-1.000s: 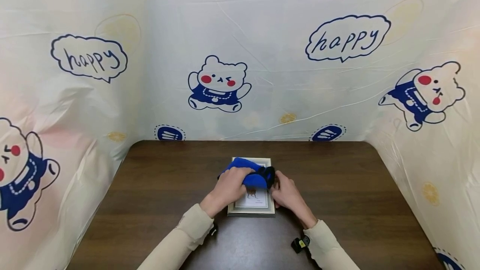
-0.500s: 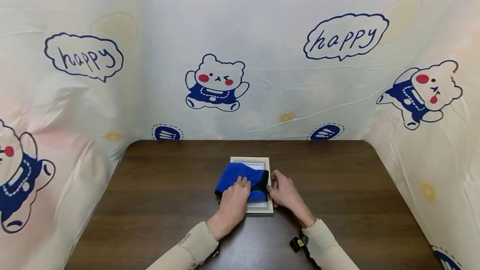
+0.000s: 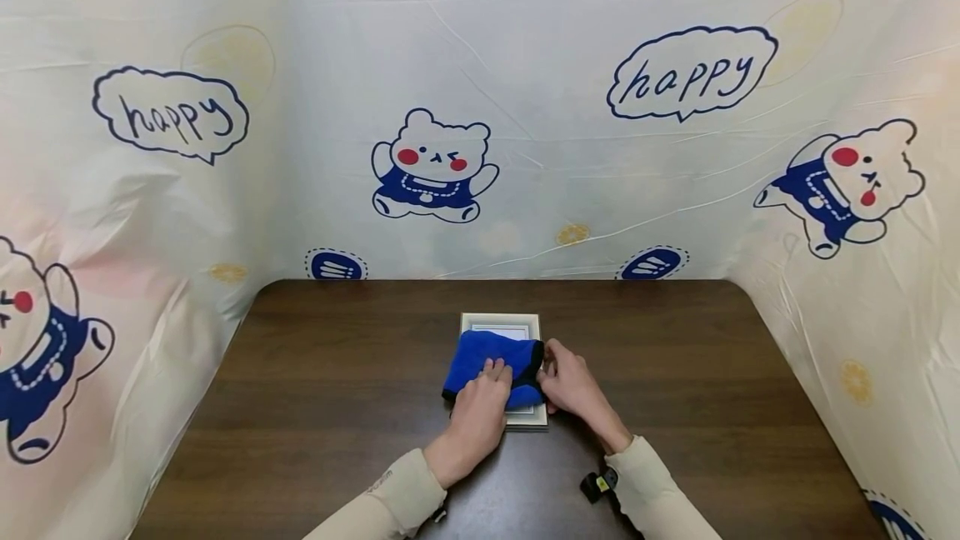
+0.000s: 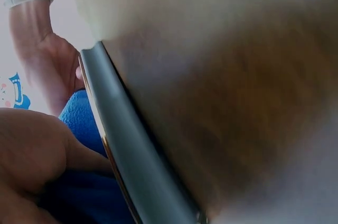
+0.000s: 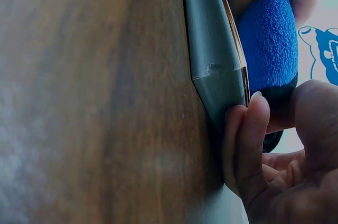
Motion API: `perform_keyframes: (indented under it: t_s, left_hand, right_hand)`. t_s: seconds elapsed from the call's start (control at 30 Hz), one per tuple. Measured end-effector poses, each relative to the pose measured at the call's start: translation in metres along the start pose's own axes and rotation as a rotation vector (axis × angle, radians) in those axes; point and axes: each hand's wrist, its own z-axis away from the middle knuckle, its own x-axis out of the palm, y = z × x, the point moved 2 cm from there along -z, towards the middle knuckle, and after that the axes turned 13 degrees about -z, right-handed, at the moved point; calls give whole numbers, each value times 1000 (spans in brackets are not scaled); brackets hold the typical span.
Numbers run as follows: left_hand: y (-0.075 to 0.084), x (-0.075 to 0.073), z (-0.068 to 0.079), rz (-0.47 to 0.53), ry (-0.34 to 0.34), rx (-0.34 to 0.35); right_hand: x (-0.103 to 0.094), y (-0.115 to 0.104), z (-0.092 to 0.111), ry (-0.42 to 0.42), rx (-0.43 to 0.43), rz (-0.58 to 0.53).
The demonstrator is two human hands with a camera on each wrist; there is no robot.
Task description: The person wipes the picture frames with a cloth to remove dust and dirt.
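A blue cloth (image 3: 480, 357) with black edging lies bunched over a light-rimmed picture frame (image 3: 501, 320), hiding most of its picture. My left hand (image 3: 480, 407) rests on the cloth from the near side, its fingers stretched out and pressing down; in the left wrist view its thumb (image 4: 87, 158) lies against the cloth near the frame's edge. At the frame's right side, my right hand (image 3: 573, 386) holds the edge with curled fingers. In the right wrist view its fingertips (image 5: 256, 108) touch the frame's grey side wall (image 5: 216, 44), near a corner.
The frame lies flat on a dark brown wooden table (image 3: 337, 357). Behind and on both sides hangs a pale curtain (image 3: 555, 148) printed with bears and the word "happy". A small black device (image 3: 598, 486) is strapped at my right wrist.
My left hand has drawn the cloth from the frame's far part toward me, then slightly right; its fingers now lie flatter on it. The right hand stays at the frame's edge.
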Motion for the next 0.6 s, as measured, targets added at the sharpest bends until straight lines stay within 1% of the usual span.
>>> perform_keyframes:
  t_s: [0.13, 0.37, 0.4, 0.43, 0.47, 0.6]
  left_hand:
    - [5, 0, 2, 23, 3, 7]
    - [15, -1, 5, 49, -12, 6]
    - [17, -1, 6, 45, -12, 6]
    - [18, -1, 7, 37, -10, 6]
    - [19, -2, 8, 27, -16, 7]
    - [24, -3, 12, -65, -22, 23]
  right_hand:
    - [0, 0, -1, 14, -4, 9]
    - [-1, 0, -2, 32, -19, 61]
    - [-2, 0, -1, 35, -31, 70]
    - [-2, 5, -3, 33, -70, 83]
    - [-3, 5, -2, 37, -94, 93]
    - [-4, 11, -4, 46, -169, 101]
